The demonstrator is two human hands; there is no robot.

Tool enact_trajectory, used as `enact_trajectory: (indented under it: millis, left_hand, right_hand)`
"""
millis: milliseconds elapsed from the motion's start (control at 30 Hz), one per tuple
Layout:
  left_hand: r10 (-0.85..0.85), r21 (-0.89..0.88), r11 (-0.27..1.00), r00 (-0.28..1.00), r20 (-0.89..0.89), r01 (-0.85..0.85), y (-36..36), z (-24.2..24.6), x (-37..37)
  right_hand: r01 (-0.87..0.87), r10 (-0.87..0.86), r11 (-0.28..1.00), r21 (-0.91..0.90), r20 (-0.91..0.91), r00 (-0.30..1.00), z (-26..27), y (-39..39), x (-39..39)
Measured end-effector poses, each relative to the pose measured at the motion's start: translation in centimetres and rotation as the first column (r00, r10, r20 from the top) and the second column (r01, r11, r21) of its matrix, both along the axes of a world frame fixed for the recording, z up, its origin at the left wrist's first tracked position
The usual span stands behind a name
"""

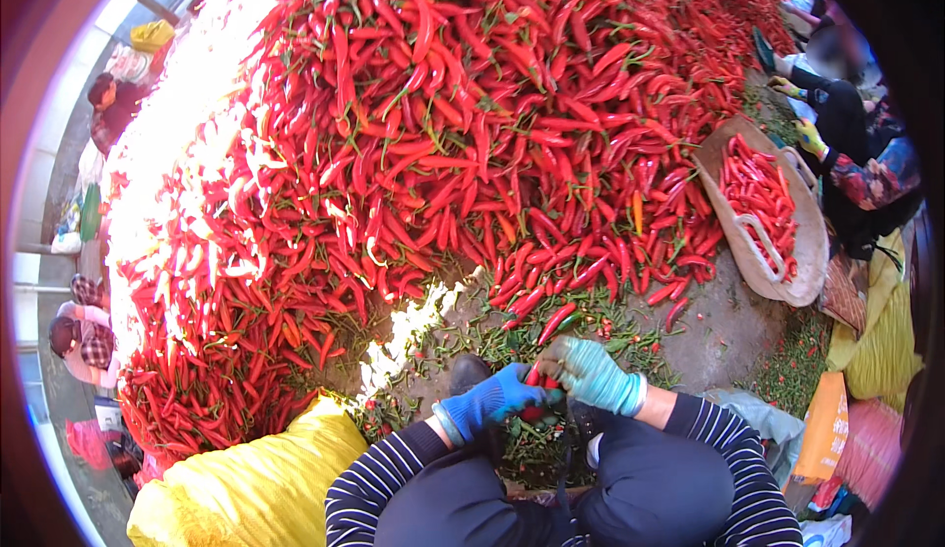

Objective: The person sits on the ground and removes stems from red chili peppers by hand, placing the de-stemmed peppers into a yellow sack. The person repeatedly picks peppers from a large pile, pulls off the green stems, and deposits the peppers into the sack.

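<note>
My left hand [491, 399], in a blue knit glove, is closed around a red chili pepper [533, 375] in front of my knees. My right hand [596, 376] wears a teal-striped glove with dirty fingertips, and its curled fingers meet the same pepper at its upper end. Some of what lies between the two hands is hidden by the gloves. Just beyond them a red pepper [556, 323] and a green pepper [569, 322] lie on scattered stems. A huge heap of red chili peppers [458, 141] rises before me.
Green stems and pepper scraps [531, 452] litter the ground between my feet. A yellow woven sack [251, 484] lies at left. At right stands a pale scoop-shaped container [801, 281] with peppers, near a seated person with gloved hands [811, 139]. Other people sit along the far left.
</note>
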State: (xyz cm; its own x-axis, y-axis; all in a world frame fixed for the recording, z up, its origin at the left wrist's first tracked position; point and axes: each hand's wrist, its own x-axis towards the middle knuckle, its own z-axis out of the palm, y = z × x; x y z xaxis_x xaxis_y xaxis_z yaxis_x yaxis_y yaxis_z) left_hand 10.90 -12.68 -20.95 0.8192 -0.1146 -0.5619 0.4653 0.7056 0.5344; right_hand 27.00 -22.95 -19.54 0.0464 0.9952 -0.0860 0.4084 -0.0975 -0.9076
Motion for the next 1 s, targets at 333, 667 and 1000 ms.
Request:
enact_trajectory:
  millis: [333, 667, 1000]
  left_hand:
    - [-0.031, 0.466, 0.883, 0.999, -0.044, 0.048, -1.2, -3.1, -1.2]
    - [0.478, 0.347, 0.863, 0.814, -0.33, -0.366, 0.4, -4.2, -2.7]
    - [0.531, 0.406, 0.826, 0.781, -0.328, -0.391, 0.2, -4.3, -2.1]
  right_hand:
    - [-0.047, 0.242, 0.896, -0.441, 0.398, 0.885, -9.4, -1.6, 0.2]
    - [0.155, -0.068, 0.889, -0.43, 0.212, 0.975, -9.8, 2.2, 4.8]
    - [0.037, 0.093, 0.989, -0.14, 0.81, 0.58, -11.1, -0.5, 2.7]
